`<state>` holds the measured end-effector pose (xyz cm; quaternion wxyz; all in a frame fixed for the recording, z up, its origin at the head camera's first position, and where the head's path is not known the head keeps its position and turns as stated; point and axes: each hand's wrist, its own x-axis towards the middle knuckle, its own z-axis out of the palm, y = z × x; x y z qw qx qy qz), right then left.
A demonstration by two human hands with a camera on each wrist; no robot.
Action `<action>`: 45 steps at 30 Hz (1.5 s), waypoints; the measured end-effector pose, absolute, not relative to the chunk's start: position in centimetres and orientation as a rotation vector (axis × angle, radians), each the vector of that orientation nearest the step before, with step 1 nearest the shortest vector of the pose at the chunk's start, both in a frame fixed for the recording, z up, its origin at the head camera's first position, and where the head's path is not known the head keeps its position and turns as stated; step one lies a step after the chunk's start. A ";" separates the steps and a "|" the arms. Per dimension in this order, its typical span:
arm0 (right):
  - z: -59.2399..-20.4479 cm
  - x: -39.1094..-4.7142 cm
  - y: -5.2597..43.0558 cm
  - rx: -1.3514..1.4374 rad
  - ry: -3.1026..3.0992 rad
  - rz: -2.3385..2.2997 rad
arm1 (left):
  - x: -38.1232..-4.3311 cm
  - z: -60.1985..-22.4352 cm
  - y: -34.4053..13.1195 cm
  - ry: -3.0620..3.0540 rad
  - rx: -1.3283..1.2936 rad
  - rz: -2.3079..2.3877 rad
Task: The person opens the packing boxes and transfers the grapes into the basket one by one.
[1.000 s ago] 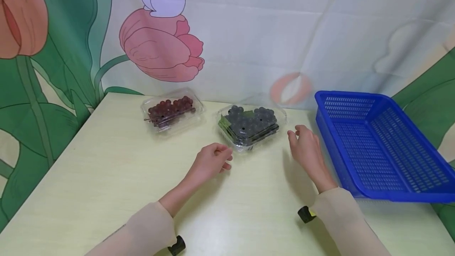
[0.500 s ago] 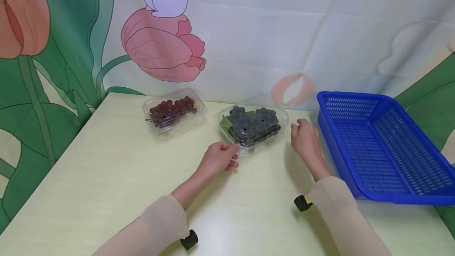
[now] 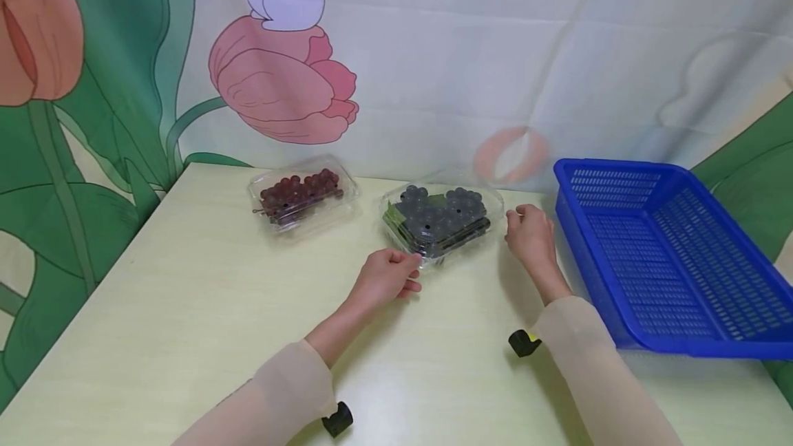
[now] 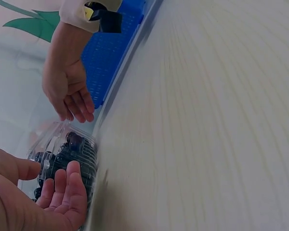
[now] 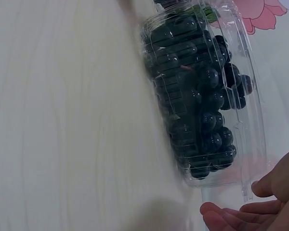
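A clear plastic clamshell box of dark grapes (image 3: pixel 436 215), with a green leaf inside, sits on the table. My left hand (image 3: pixel 385 277) is at its near corner, the thumb close to or touching the rim. In the left wrist view, the left thumb and fingers stand apart in front of the box. Off the box's right end is my right hand (image 3: pixel 531 239). In the right wrist view, its thumb is by the lid's edge, with relaxed fingers below; contact is unclear. Neither hand visibly grips the box.
A second clear box with red grapes (image 3: pixel 297 195) stands farther left. To the right is a blue plastic basket (image 3: pixel 591 281), close beside the right forearm. A printed curtain (image 3: pixel 434 74) hangs behind the pale table (image 3: pixel 186 294).
My left hand has moved right, up to the near corner of the dark grape box. The right hand has shifted slightly forward beside the box's right end. Both boxes stay in place.
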<state>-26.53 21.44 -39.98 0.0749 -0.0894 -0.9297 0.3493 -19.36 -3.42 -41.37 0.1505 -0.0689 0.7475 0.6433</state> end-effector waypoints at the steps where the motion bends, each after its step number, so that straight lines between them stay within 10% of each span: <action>1: -40.1 -26.6 21.5 -0.271 -2.782 1.058 | -19.4 -41.3 -3.4 2.145 -0.195 1.849; 45: -39.8 -24.0 22.5 -0.262 -2.788 1.135 | -19.3 -41.0 -4.6 2.160 -0.237 1.858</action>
